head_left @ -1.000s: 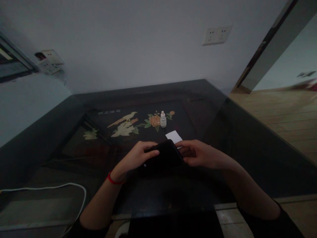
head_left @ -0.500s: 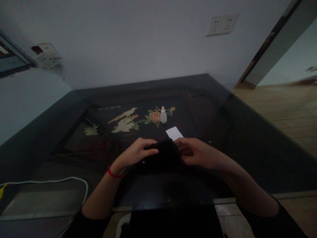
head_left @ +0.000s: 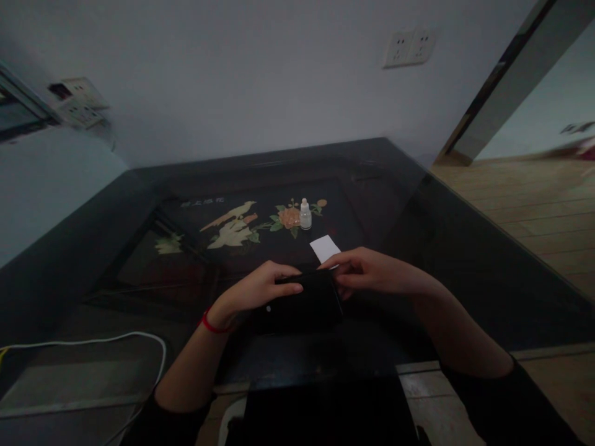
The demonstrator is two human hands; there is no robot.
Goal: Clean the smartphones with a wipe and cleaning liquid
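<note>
My left hand [head_left: 267,286] grips a flat black rectangular object [head_left: 309,303] from its left side, thumb lying across the face. A small pale round spot shows near that object's left end; it is too dark to tell its kind. My right hand [head_left: 360,271] is at the far right corner, fingers bent and pinching at its edge; the fingertips are partly hidden. Just beyond this hand lies a small white card or paper [head_left: 324,246], its near end covered by the fingers. Farther back, a small clear dropper bottle [head_left: 305,215] stands upright.
The dark glossy table [head_left: 395,204] bears a bird-and-flower inlay [head_left: 232,232] and meets the wall behind. A white cable [head_left: 106,339] curves along the left front. Wall sockets [head_left: 409,48] are at the upper right, others [head_left: 83,102] at the upper left.
My right hand has moved up from the right edge of the black object to its far corner, its index finger reaching farther left. My left hand keeps its grip.
</note>
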